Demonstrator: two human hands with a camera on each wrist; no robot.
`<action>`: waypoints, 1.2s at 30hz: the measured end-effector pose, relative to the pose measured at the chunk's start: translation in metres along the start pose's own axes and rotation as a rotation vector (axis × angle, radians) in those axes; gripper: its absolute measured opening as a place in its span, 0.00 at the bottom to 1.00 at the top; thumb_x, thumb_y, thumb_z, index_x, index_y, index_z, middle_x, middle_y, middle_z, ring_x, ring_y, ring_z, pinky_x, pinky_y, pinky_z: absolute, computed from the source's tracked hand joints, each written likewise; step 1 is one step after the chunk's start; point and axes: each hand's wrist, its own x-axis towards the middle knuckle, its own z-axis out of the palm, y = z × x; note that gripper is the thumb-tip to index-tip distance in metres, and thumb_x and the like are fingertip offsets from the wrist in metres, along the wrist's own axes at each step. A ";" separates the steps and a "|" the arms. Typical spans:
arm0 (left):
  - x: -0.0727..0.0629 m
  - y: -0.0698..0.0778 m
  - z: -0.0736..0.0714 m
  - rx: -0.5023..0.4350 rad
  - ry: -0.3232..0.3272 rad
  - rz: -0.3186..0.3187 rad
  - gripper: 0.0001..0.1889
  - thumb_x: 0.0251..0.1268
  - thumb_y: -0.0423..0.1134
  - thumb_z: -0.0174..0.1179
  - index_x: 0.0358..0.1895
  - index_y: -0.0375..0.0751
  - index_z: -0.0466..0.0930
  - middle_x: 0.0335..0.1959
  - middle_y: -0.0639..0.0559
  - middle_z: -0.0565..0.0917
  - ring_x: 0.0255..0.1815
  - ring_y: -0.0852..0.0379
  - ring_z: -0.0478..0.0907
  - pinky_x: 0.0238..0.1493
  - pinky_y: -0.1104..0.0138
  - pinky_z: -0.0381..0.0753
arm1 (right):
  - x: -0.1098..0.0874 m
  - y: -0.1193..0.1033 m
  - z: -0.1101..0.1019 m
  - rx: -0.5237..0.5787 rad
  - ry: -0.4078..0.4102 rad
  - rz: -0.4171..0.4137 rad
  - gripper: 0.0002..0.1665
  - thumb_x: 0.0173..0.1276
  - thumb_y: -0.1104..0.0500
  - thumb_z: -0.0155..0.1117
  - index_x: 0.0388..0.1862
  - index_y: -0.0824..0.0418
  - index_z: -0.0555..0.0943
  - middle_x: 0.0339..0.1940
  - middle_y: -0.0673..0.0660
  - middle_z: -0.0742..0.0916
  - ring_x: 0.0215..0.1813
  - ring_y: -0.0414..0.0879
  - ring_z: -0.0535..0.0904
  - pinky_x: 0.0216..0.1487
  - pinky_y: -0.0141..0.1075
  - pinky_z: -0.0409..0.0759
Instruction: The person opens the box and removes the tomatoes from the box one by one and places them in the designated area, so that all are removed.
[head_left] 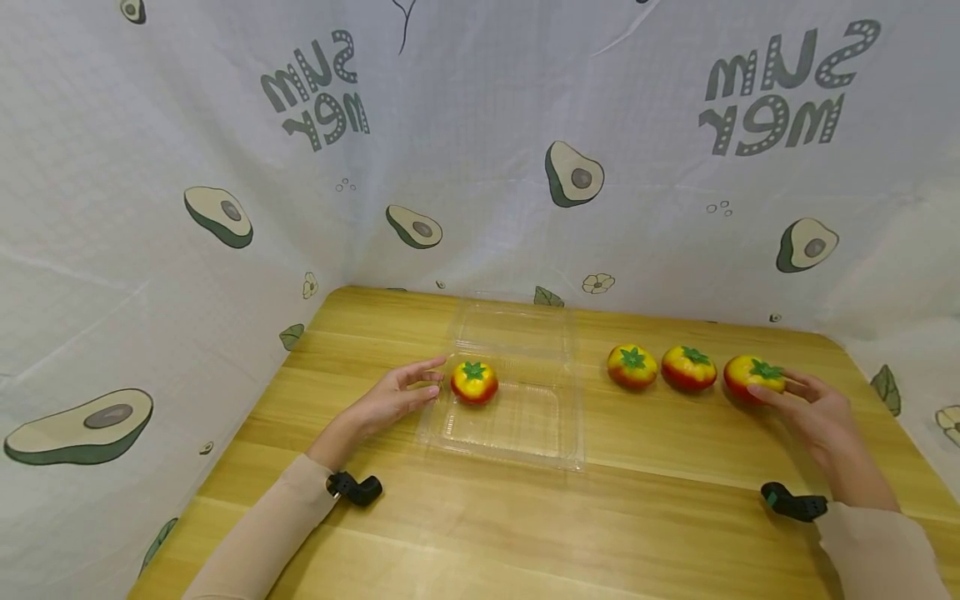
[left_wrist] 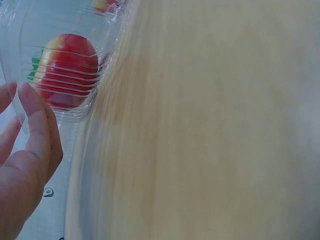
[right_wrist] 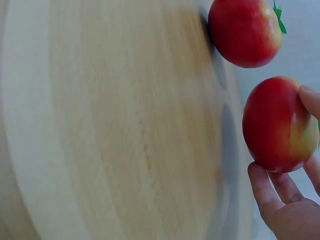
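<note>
At three o'clock from the clear, hinged plastic box (head_left: 532, 417), the right hand (head_left: 821, 417) grips a glossy, round red-and-yellow fruit (head_left: 745, 377); the left hand (head_left: 392, 395), fingers relaxed, borders the box's nine-o'clock rim. The fruit looks light, stiff, slick: pinch its widest sides.

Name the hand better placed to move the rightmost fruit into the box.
The right hand, probably: it grips the rightmost fruit. The left hand is at the left edge of the box, away from that fruit, so it seems better suited to steadying the box.

A pale avocado-print sheet (head_left: 465, 108) — fabric, seemingly — backs the wooden table (head_left: 525, 525).
</note>
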 end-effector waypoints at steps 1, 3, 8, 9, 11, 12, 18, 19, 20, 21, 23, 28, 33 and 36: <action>0.000 0.000 0.000 0.001 0.001 0.000 0.31 0.73 0.28 0.56 0.77 0.39 0.61 0.68 0.32 0.65 0.57 0.49 0.75 0.56 0.69 0.79 | 0.001 0.000 0.000 -0.005 0.003 0.006 0.54 0.69 0.41 0.65 0.82 0.60 0.49 0.76 0.74 0.53 0.66 0.65 0.56 0.39 0.17 0.75; -0.001 0.000 0.000 0.003 0.000 0.003 0.31 0.73 0.28 0.56 0.77 0.39 0.60 0.68 0.32 0.66 0.57 0.49 0.75 0.56 0.69 0.79 | 0.002 0.000 0.001 -0.001 0.009 0.015 0.53 0.69 0.40 0.65 0.83 0.56 0.50 0.78 0.72 0.52 0.69 0.66 0.53 0.47 0.20 0.77; 0.000 0.000 0.000 0.011 -0.001 0.010 0.31 0.73 0.29 0.57 0.77 0.39 0.60 0.67 0.32 0.66 0.56 0.50 0.76 0.55 0.70 0.80 | 0.006 0.002 0.003 0.040 0.025 0.030 0.51 0.68 0.41 0.66 0.82 0.49 0.53 0.80 0.69 0.53 0.72 0.65 0.51 0.54 0.21 0.76; 0.000 0.000 0.000 0.013 -0.002 0.014 0.31 0.74 0.30 0.57 0.77 0.38 0.60 0.67 0.31 0.66 0.56 0.50 0.76 0.55 0.70 0.80 | 0.007 0.002 0.003 0.045 0.027 0.030 0.51 0.67 0.41 0.66 0.82 0.49 0.54 0.79 0.69 0.53 0.72 0.65 0.51 0.53 0.20 0.76; 0.000 0.000 0.000 0.011 0.001 0.011 0.31 0.74 0.30 0.57 0.77 0.38 0.60 0.67 0.32 0.66 0.55 0.51 0.76 0.54 0.70 0.80 | 0.008 0.003 0.004 0.066 0.027 0.034 0.51 0.67 0.42 0.67 0.82 0.49 0.54 0.78 0.68 0.55 0.72 0.63 0.52 0.57 0.22 0.74; 0.000 0.000 0.000 0.010 0.002 0.010 0.31 0.74 0.29 0.57 0.77 0.38 0.60 0.67 0.32 0.66 0.55 0.51 0.76 0.54 0.70 0.80 | 0.009 0.003 0.004 0.077 0.029 0.035 0.49 0.67 0.42 0.68 0.81 0.46 0.56 0.76 0.68 0.58 0.71 0.62 0.53 0.59 0.23 0.73; 0.000 0.000 0.000 0.003 0.004 0.001 0.30 0.73 0.29 0.57 0.76 0.39 0.61 0.68 0.32 0.66 0.56 0.50 0.76 0.56 0.69 0.80 | 0.013 0.005 0.006 0.109 0.044 0.038 0.44 0.65 0.42 0.70 0.76 0.38 0.61 0.65 0.57 0.68 0.71 0.59 0.54 0.71 0.32 0.62; 0.001 -0.001 -0.001 0.003 0.002 0.002 0.31 0.73 0.29 0.57 0.76 0.39 0.61 0.68 0.31 0.66 0.56 0.51 0.76 0.56 0.69 0.80 | 0.014 0.004 0.006 0.113 0.046 0.041 0.45 0.65 0.42 0.70 0.77 0.39 0.61 0.66 0.58 0.68 0.72 0.60 0.53 0.72 0.33 0.61; 0.001 -0.001 -0.001 0.004 -0.001 0.005 0.31 0.73 0.29 0.57 0.77 0.38 0.60 0.68 0.31 0.65 0.56 0.51 0.77 0.56 0.69 0.80 | 0.014 0.004 0.007 0.117 0.048 0.044 0.46 0.64 0.42 0.70 0.78 0.40 0.60 0.67 0.60 0.67 0.72 0.60 0.53 0.73 0.35 0.60; 0.001 -0.001 -0.001 0.003 -0.001 0.005 0.31 0.74 0.30 0.57 0.77 0.38 0.60 0.68 0.31 0.65 0.56 0.51 0.77 0.56 0.69 0.80 | 0.015 0.004 0.007 0.110 0.052 0.047 0.47 0.64 0.41 0.70 0.78 0.39 0.60 0.69 0.61 0.66 0.72 0.61 0.52 0.73 0.36 0.60; 0.001 -0.001 -0.001 0.001 -0.002 0.006 0.31 0.73 0.30 0.57 0.77 0.38 0.60 0.68 0.31 0.65 0.56 0.51 0.77 0.56 0.69 0.80 | 0.015 0.003 0.008 0.110 0.056 0.052 0.48 0.64 0.41 0.70 0.79 0.42 0.59 0.72 0.64 0.63 0.72 0.62 0.52 0.74 0.38 0.58; 0.001 0.000 -0.001 0.006 -0.004 0.006 0.31 0.74 0.29 0.57 0.77 0.38 0.60 0.68 0.31 0.65 0.55 0.51 0.76 0.54 0.70 0.80 | 0.016 0.000 0.009 0.086 0.074 0.043 0.43 0.64 0.42 0.71 0.76 0.41 0.63 0.68 0.61 0.67 0.71 0.62 0.53 0.73 0.37 0.61; 0.002 -0.001 -0.001 0.004 -0.007 0.005 0.31 0.74 0.29 0.56 0.77 0.38 0.59 0.68 0.31 0.65 0.56 0.51 0.76 0.54 0.70 0.80 | 0.016 0.000 0.010 0.092 0.078 0.028 0.38 0.65 0.43 0.71 0.71 0.36 0.66 0.60 0.52 0.71 0.71 0.62 0.54 0.73 0.35 0.62; 0.001 -0.001 -0.001 0.004 -0.012 0.007 0.31 0.74 0.29 0.56 0.77 0.37 0.59 0.69 0.30 0.65 0.57 0.50 0.76 0.55 0.70 0.80 | 0.016 0.001 0.010 0.107 0.075 0.023 0.39 0.65 0.44 0.71 0.72 0.37 0.65 0.59 0.50 0.71 0.71 0.60 0.55 0.72 0.32 0.63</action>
